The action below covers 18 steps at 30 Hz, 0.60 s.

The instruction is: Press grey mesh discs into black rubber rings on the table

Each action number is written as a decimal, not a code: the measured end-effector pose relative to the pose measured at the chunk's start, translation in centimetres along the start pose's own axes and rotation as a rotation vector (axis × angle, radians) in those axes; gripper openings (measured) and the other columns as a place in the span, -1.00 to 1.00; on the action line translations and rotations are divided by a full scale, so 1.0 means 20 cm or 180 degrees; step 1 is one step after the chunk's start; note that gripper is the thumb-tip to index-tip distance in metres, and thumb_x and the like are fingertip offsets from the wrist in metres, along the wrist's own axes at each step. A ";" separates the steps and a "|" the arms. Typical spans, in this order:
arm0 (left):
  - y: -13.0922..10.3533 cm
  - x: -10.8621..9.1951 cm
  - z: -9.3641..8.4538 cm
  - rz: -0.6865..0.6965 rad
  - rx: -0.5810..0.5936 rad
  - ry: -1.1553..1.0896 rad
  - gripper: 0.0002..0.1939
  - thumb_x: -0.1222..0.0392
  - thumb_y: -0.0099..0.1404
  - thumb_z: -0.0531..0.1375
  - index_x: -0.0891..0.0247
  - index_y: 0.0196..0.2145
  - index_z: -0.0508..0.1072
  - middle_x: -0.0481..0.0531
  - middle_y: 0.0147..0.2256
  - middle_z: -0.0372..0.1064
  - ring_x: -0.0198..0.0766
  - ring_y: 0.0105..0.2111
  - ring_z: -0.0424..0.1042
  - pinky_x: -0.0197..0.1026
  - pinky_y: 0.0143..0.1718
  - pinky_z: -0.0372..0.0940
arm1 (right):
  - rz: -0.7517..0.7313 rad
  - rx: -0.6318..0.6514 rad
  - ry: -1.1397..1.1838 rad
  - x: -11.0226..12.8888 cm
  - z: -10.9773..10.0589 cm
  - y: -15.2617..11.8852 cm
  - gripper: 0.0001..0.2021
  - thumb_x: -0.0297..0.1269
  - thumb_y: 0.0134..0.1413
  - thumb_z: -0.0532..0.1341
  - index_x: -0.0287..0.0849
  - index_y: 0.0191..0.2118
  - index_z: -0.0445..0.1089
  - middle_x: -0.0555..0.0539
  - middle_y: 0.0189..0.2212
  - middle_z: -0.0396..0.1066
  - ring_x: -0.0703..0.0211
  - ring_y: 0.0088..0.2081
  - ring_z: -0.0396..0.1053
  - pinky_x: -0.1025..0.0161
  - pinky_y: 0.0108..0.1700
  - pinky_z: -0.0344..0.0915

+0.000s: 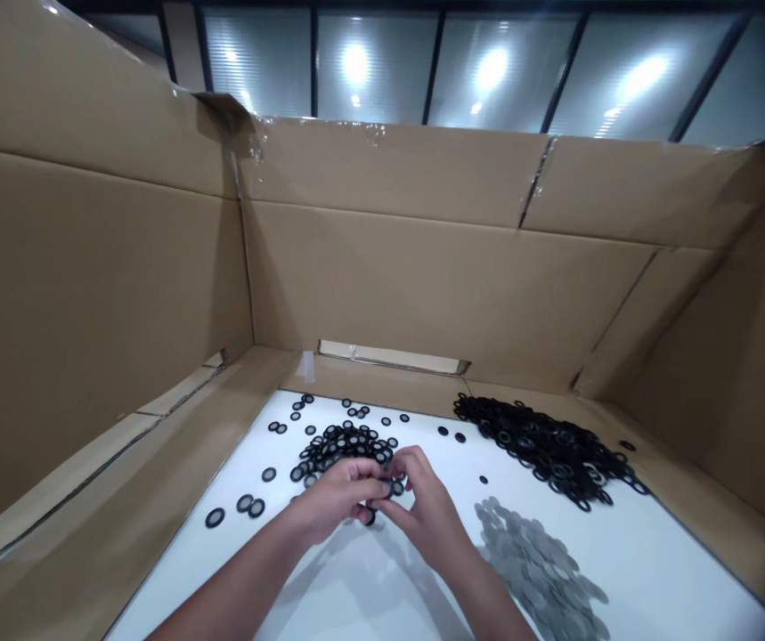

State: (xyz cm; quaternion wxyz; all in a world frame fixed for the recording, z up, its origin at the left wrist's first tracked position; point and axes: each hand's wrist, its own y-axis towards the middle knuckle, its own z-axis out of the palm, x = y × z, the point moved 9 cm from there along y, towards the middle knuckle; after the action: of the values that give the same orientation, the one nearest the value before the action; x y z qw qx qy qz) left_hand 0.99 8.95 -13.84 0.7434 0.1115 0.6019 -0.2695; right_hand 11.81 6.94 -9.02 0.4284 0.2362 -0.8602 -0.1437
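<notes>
My left hand (pixel 337 499) and my right hand (pixel 427 506) meet over the white board, fingertips pinched together. Between them is a small black ring (pixel 388 489), mostly covered by the fingers. Just beyond my hands lies a heap of black rings with grey discs in their centres (pixel 348 442). To the right is a pile of loose grey discs (pixel 537 570). Farther back on the right spreads a large pile of black rings (pixel 552 445), which look open in the middle. Another black ring (pixel 370 516) shows just below my left fingertips.
A white board (pixel 355 588) covers the floor of a large cardboard box. Tall cardboard walls (pixel 415 276) stand at the back and on both sides. Several disc-filled rings (pixel 256 507) are scattered on the left. Glass panels (pixel 375 67) rise behind the box.
</notes>
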 end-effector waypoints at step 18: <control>-0.01 -0.16 -0.22 0.0902 -0.1094 0.1663 -0.85 0.12 0.17 0.25 0.23 -0.33 0.47 -0.04 -0.39 0.25 -0.24 -0.37 0.25 -0.22 -0.31 0.14 | 0.0579 -0.0278 -0.1285 -0.30 -0.36 0.03 -0.62 -0.07 0.28 0.17 -0.05 0.12 0.17 -0.14 0.08 0.28 0.06 0.03 0.36 0.16 -0.02 0.38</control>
State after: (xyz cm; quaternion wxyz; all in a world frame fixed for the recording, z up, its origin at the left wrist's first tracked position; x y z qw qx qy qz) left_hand -3.17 11.82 -11.78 0.6022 0.1324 0.7871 -0.0205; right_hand 20.60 10.30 -8.62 0.2685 0.1052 -0.9393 -0.1860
